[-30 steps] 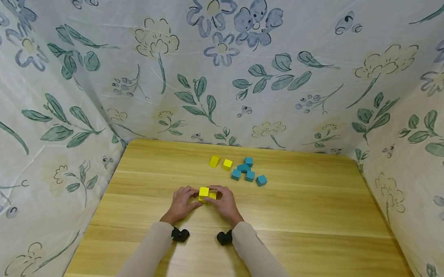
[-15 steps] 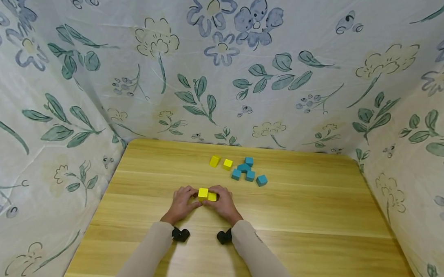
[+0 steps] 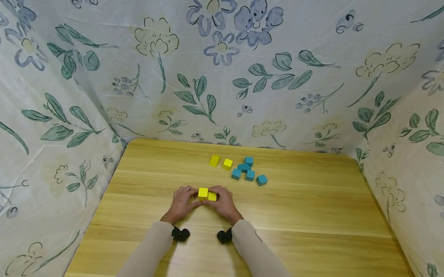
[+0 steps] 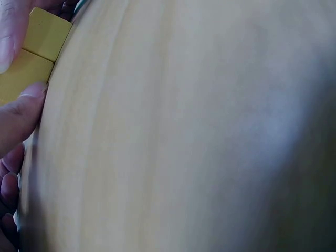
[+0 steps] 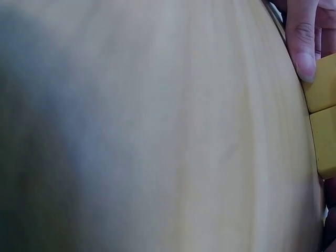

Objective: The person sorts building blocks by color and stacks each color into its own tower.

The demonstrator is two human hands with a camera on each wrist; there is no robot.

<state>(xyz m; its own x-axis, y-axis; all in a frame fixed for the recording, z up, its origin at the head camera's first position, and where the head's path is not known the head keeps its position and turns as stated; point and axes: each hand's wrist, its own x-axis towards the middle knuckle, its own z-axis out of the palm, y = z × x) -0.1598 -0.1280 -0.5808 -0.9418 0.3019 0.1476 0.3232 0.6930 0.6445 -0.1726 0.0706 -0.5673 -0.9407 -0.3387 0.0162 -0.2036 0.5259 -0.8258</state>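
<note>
In the head view, two yellow blocks stand against each other at the front middle of the table. The left yellow block [image 3: 203, 193] looks taller than the right yellow block [image 3: 212, 196]. My left hand [image 3: 183, 203] holds the left block from its left side, thumb at the near face. From the right, my right hand [image 3: 226, 204] pinches the right block between thumb and fingers. Both wrist views catch the blocks only at the edge; a seam runs between a yellow face [image 4: 47, 34] and its neighbour, with fingertips on them.
Beyond the hands lie two loose yellow blocks [image 3: 227, 164] and several blue blocks [image 3: 250, 175], one of them angled. The wooden table [image 3: 315, 207] is enclosed at the back and sides by floral cloth [image 3: 223, 102]. A black wrist device [image 3: 180, 235] sits at each cuff.
The left yellow block has shifted slightly left and down, and more of the right block's top shows. Both hands have stayed nearly in place. During the last half second almost nothing differs.
</note>
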